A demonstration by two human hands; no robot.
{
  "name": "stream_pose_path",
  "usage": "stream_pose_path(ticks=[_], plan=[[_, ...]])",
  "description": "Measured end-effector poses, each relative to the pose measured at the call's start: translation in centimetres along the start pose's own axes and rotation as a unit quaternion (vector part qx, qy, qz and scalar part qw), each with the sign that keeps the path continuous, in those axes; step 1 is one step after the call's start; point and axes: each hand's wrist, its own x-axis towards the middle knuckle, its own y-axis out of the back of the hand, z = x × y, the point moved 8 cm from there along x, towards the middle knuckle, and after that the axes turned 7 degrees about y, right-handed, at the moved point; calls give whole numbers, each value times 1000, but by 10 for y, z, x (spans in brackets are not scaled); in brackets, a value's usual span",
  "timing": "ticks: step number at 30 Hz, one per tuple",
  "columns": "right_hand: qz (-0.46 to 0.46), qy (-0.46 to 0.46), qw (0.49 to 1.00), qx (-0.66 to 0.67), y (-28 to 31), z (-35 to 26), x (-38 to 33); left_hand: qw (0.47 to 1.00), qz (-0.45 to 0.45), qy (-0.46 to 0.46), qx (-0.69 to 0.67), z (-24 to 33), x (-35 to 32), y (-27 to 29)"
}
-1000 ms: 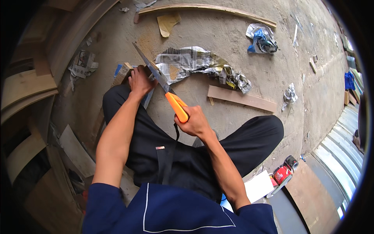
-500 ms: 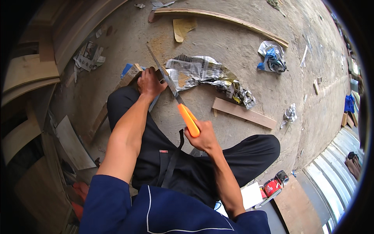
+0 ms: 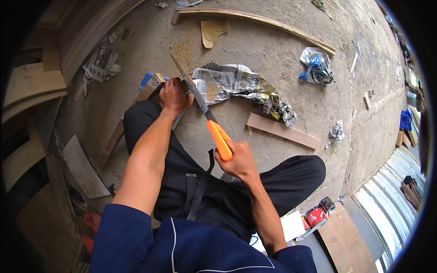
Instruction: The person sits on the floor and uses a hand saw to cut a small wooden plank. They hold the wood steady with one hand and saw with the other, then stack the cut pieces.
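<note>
The right hand (image 3: 236,159) grips the orange-handled saw (image 3: 207,116), blade running up-left beside the left hand (image 3: 175,95), whose fingers seemingly clamp the wooden strip (image 3: 148,91).

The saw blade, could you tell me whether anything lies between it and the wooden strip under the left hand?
Nothing visible does: the saw already meets the wooden strip beside the left hand.

Crumpled newspaper (image 3: 236,84) lies on the concrete floor (image 3: 282,45) – a short plank (image 3: 283,131) just beside it, a blue rag (image 3: 316,68) farther off, a red can (image 3: 315,216) near the knee.
</note>
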Motion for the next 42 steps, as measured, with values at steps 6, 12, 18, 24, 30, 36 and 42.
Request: stream_pose_path(ticks=[6, 12, 18, 24, 30, 36, 42], plan=[[14, -22, 999, 29, -8, 7, 7, 999, -29, 9, -10, -1, -2, -6], [-3, -47, 998, 35, 10, -8, -4, 1000, -19, 2, 0, 3, 2, 0], [-4, -96, 994, 50, 12, 18, -8, 990, 79, 18, -117, -26, 2, -7], [-1, -11, 1000, 28, 5, 11, -7, 963, 108, 238, -64, -26, 2, 3], [-8, -10, 999, 37, 0, 3, 0, 936, 185, 297, -38, -26, 0, 4], [-1, -41, 997, 62, 1, -7, -1, 940, 167, 297, -22, -29, 0, -3], [-14, -29, 998, 58, 8, -7, 2, 936, 166, 304, -62, -32, 3, -1]])
